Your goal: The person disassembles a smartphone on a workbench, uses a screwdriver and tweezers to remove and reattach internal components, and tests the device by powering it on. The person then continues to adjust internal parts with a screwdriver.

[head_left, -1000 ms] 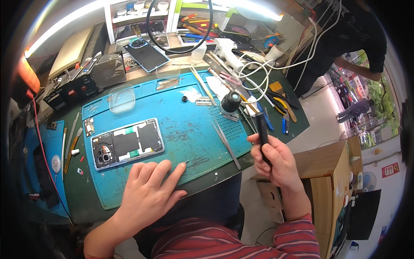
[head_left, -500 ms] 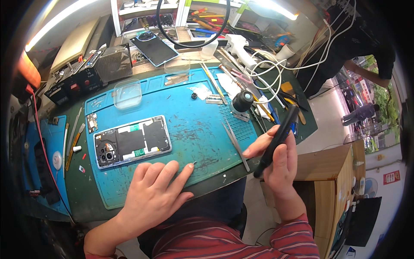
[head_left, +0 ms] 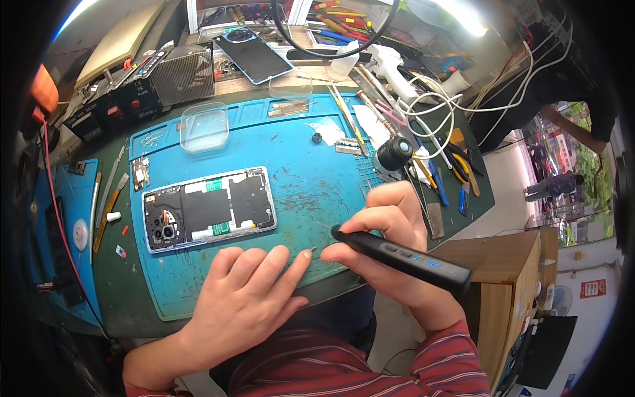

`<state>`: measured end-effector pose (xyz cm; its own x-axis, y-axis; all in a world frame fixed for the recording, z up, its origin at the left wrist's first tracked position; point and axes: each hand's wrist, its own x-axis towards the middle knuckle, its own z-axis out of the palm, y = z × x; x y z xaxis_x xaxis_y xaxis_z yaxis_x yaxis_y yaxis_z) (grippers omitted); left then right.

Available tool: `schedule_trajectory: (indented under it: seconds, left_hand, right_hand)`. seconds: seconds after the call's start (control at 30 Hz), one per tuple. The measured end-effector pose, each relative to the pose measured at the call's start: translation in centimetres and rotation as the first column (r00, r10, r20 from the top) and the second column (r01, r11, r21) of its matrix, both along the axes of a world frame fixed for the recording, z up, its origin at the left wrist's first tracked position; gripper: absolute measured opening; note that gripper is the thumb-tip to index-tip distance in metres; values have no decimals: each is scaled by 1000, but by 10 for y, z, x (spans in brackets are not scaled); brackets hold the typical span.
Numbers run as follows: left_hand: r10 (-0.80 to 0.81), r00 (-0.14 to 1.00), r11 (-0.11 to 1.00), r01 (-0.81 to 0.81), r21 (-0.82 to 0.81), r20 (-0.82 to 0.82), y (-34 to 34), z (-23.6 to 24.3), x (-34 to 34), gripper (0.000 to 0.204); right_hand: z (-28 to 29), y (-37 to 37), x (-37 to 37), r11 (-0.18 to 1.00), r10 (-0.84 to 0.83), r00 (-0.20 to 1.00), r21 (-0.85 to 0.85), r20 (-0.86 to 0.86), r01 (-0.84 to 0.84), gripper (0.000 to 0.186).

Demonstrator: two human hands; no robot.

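My right hand (head_left: 390,245) grips a black pen-shaped electric screwdriver (head_left: 403,257) with small lit marks on its side. Its thin tip points left, over the blue work mat (head_left: 297,159). My left hand (head_left: 248,291) rests palm down at the mat's near edge, fingers apart and bent, holding nothing visible. By its index fingertip lies a tiny dark sliver (head_left: 315,249), too small to name. Just beyond that hand is a phone (head_left: 208,210) with its back cover off, showing dark inner plates, green patches and a camera block at its left end.
A clear plastic box (head_left: 204,128) stands at the mat's far edge. Behind it are another phone (head_left: 254,56) and a black device box (head_left: 116,109). Tools and a black-topped bottle (head_left: 395,152) crowd the right, near a white cable (head_left: 453,119). Another person's arm (head_left: 575,126) shows far right.
My right hand has swung the screwdriver from upright to slanting, its tip now leftward near my left index finger. My left hand stays in place on the mat. The view has shifted slightly.
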<state>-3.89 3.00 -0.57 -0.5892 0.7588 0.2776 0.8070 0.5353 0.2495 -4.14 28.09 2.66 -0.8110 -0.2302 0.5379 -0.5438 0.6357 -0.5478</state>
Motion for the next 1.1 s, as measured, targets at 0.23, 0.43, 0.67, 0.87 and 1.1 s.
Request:
schedule_trajectory:
  seconds: [0.23, 0.43, 0.67, 0.87, 1.1]
  left_hand:
    - [1, 1000, 1000, -1, 19, 5, 0, 1, 0, 63]
    - [2, 1000, 999, -3, 46, 16, 1, -4, 1, 65]
    - [10, 1000, 997, -12, 72, 29, 1, -6, 1, 63]
    - [15, 999, 997, -17, 76, 33, 2, -6, 3, 62]
    - [13, 999, 995, -16, 101, 30, 3, -9, 1, 63]
  right_hand:
    - [-21, -7, -2, 999, 32, 990, -24, 136, -29, 25]
    - [-36, -17, 5, 974, -69, 980, -202, 189, 107, 22]
    - [-33, -9, 3, 996, 76, 983, -55, 168, -68, 25]
    - [-27, -7, 6, 994, 100, 965, 14, 243, -106, 24]
    - [-29, -12, 0, 990, 89, 982, 91, 164, -105, 26]
